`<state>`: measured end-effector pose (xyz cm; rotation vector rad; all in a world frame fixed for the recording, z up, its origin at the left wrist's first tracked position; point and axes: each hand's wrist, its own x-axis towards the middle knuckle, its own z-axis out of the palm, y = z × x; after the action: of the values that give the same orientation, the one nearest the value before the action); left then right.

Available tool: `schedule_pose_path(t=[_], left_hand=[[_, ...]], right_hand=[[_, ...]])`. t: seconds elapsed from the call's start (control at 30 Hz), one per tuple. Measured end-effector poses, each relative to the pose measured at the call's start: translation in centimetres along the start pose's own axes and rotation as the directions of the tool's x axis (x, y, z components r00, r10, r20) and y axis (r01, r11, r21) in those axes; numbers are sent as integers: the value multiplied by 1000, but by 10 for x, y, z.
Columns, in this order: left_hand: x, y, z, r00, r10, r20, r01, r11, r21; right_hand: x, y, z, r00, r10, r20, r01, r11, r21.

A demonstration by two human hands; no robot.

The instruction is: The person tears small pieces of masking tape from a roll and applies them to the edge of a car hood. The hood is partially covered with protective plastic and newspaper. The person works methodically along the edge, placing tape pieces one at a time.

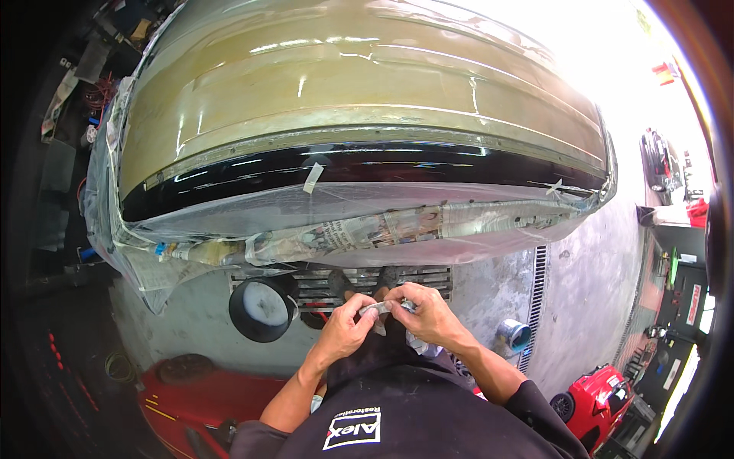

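Note:
Close in front of my body, my left hand (345,332) and my right hand (430,315) pinch a small pale strip (375,308) between thumbs and fingers. It looks like tape or folded paper; its exact kind is too small to make out. Part of it hangs below the fingers. Ahead of my hands, newspaper (344,236) and clear plastic sheeting (290,203) run along the lower edge of a large olive vehicle panel (367,84) with a glossy black band (252,172). A short piece of masking tape (313,177) sticks to that band.
A black bucket (264,308) with pale liquid stands left of my feet, beside a slatted metal platform (313,287). To the right are a blue-and-white tin (514,335) and a floor drain (533,310). Red cars (183,413) stand behind me on both sides.

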<state>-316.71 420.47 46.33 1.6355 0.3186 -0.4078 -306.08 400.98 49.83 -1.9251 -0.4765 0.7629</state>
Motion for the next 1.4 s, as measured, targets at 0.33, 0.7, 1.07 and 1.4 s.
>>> schedule_pose_path(t=[0.33,0.7,1.07,1.4], left_hand=[[43,44,5,978,176,112,-197,956,217],[48,0,1,932,353,76,-359,883,303],[18,-24,-121,959,234,161,-257,956,144],[-9,-53,-204,958,258,127,-258,966,-23]], right_hand=[[13,26,-29,993,-116,-22,113,987,-117],[27,27,-6,1000,-19,-5,18,982,-186],[89,-32,76,969,129,209,-113,990,-83],[136,-67,142,912,130,389,-87,988,-126]])
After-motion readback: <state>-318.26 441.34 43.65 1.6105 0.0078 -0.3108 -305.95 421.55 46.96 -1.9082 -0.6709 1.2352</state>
